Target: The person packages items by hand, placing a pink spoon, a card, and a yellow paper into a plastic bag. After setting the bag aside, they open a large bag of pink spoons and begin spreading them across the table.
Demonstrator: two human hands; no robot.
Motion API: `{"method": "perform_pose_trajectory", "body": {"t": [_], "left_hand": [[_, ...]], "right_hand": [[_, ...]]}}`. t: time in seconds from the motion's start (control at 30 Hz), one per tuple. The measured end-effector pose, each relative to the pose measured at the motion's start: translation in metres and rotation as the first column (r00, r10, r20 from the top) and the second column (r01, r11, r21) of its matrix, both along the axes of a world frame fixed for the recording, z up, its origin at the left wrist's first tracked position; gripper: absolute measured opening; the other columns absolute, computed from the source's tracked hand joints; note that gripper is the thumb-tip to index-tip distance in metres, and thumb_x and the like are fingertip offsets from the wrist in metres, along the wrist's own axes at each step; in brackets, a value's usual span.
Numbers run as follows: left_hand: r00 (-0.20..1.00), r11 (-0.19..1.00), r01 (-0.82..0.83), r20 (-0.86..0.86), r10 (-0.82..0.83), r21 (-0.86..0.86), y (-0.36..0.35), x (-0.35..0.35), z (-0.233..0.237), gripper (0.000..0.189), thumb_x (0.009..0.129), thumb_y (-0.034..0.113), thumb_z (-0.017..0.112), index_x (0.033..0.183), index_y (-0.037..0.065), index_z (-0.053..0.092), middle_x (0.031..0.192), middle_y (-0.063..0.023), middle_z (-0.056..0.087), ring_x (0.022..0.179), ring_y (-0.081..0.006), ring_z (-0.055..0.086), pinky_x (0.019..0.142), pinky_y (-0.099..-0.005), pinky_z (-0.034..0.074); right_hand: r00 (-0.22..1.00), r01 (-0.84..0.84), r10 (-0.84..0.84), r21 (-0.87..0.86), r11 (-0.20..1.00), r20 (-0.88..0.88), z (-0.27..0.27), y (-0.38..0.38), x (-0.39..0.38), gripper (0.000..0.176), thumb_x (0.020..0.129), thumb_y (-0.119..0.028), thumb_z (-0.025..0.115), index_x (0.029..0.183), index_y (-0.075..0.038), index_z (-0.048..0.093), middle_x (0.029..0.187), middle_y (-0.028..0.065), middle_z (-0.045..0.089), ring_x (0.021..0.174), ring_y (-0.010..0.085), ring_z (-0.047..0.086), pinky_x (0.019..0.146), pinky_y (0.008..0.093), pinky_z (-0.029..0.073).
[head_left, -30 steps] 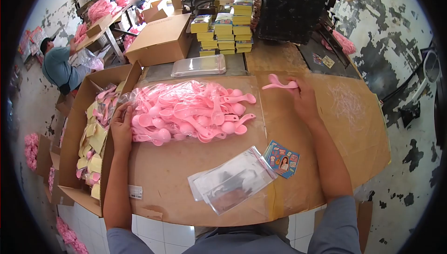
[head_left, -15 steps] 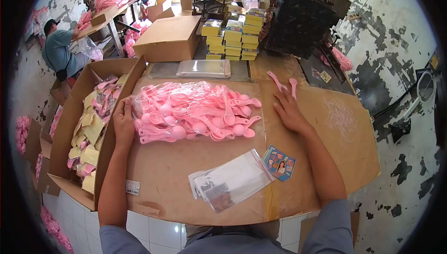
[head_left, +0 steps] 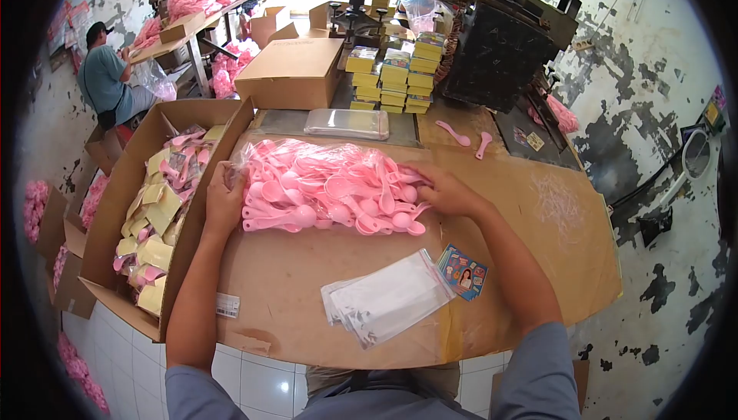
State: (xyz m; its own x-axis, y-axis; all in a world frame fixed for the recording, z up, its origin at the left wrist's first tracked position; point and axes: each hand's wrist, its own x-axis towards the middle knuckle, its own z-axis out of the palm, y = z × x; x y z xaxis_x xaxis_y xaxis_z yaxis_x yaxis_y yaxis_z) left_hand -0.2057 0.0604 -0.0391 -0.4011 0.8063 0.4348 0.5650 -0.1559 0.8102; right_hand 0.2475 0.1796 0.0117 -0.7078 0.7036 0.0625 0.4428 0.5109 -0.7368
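A clear plastic bag [head_left: 319, 160] full of pink measuring spoons [head_left: 338, 189] lies across the table. At its left end, my left hand [head_left: 224, 198] is closed on the gathered plastic. My right hand [head_left: 452, 191] curls around spoon ends at the bag's right end, its thumb apart from the fingers; the fingertips are partly hidden among the spoons. Beyond that hand, one loose pink spoon [head_left: 453, 134] and a shorter pink spoon [head_left: 483, 145] lie on the cardboard. Clear plastic sleeves [head_left: 392, 297] are spread nearer to me, overlapping a small stack of blue printed cards [head_left: 463, 272].
An open carton [head_left: 201, 255] with packed spoons and yellowish cards stands at the left. Behind are a closed box [head_left: 288, 74], stacked card bundles [head_left: 396, 78], a clear-wrapped pack [head_left: 346, 124] and a dark machine [head_left: 496, 51]. A seated person [head_left: 108, 81] works far left.
My right hand has moved left from the two loose spoons to the bag's right end, leaving them on the cardboard. My left hand stays on the bag. The view has shifted slightly.
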Motion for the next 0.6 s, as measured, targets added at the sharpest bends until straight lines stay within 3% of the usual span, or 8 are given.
{"method": "perform_pose_trajectory", "body": {"t": [0.1, 0.3, 0.4, 0.5, 0.6], "left_hand": [[0.999, 1.000, -0.001, 0.036, 0.001, 0.023, 0.001, 0.001, 0.006, 0.032, 0.101, 0.028, 0.073, 0.107, -0.002, 0.062, 0.087, -0.0078, 0.068, 0.080, -0.0139, 0.062, 0.073, -0.0325, 0.051], [0.996, 1.000, 0.021, 0.086, -0.023, 0.021, 0.005, -0.009, -0.003, 0.029, 0.100, 0.026, 0.073, 0.104, -0.001, 0.064, 0.086, -0.0071, 0.069, 0.080, -0.0125, 0.062, 0.073, -0.0318, 0.051], [0.994, 0.999, 0.034, 0.104, -0.036, 0.021, 0.003, -0.003, 0.000, 0.029, 0.100, 0.026, 0.073, 0.103, -0.001, 0.065, 0.087, -0.0069, 0.069, 0.080, -0.0126, 0.062, 0.074, -0.0315, 0.051], [0.993, 0.999, 0.032, 0.110, -0.035, 0.025, 0.003, -0.003, 0.001, 0.029, 0.100, 0.026, 0.073, 0.104, -0.001, 0.065, 0.087, -0.0067, 0.069, 0.081, -0.0124, 0.062, 0.075, -0.0310, 0.051], [0.994, 0.999, 0.028, 0.104, -0.030, 0.016, 0.004, -0.004, 0.000, 0.029, 0.101, 0.027, 0.072, 0.104, -0.001, 0.065, 0.088, -0.0064, 0.070, 0.082, -0.0121, 0.062, 0.076, -0.0304, 0.050]], "right_hand": [[0.988, -0.007, -0.046, 0.346, 0.938, 0.145, -0.011, -0.007, 0.004, 0.044, 0.095, -0.006, 0.058, 0.139, -0.004, 0.061, 0.135, 0.0171, 0.060, 0.127, 0.0327, 0.058, 0.109, 0.0384, 0.046], [0.971, 0.063, -0.109, 0.211, 0.976, 0.214, 0.019, -0.009, 0.035, 0.035, 0.100, -0.012, 0.060, 0.134, -0.004, 0.064, 0.126, 0.0162, 0.062, 0.118, 0.0329, 0.061, 0.104, 0.0401, 0.048], [0.939, 0.081, -0.123, 0.142, 0.987, 0.320, 0.028, 0.027, 0.071, 0.030, 0.100, -0.013, 0.061, 0.128, -0.005, 0.067, 0.120, 0.0173, 0.065, 0.114, 0.0347, 0.063, 0.104, 0.0410, 0.048], [0.886, 0.230, -0.389, 0.491, 0.841, 0.252, 0.020, 0.065, 0.091, 0.027, 0.099, -0.018, 0.064, 0.123, -0.005, 0.068, 0.117, 0.0211, 0.068, 0.111, 0.0365, 0.065, 0.102, 0.0420, 0.048], [0.853, 0.278, -0.522, 0.846, 0.455, 0.000, 0.011, 0.045, 0.066, 0.028, 0.094, -0.026, 0.067, 0.108, -0.002, 0.072, 0.105, 0.0230, 0.072, 0.094, 0.0386, 0.068, 0.082, 0.0461, 0.051]]}}
